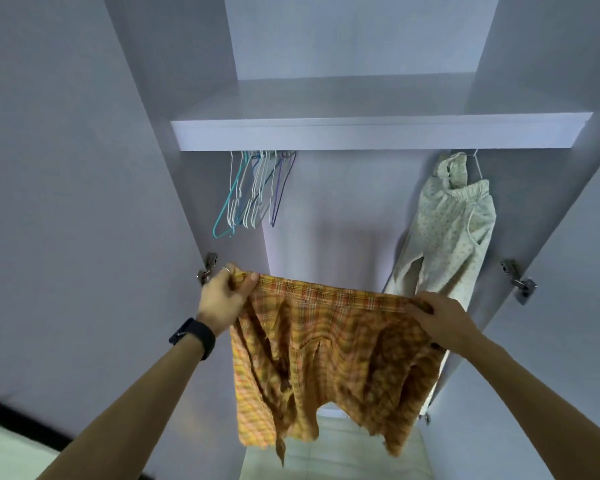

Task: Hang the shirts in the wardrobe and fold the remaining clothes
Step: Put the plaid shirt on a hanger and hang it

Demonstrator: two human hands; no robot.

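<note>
An orange plaid garment hangs stretched out in front of the open wardrobe. My left hand grips its top left corner, and my right hand grips the top right corner. The cloth falls loose and crumpled below the taut top edge. Several empty wire hangers hang bunched at the left, under the wardrobe shelf. At the right of the wardrobe, a pale flowered garment hangs on a hanger.
The wardrobe doors stand open to both sides, with metal hinges at the left and right. The space between the hangers and the pale garment holds nothing. A light tiled floor shows below the cloth.
</note>
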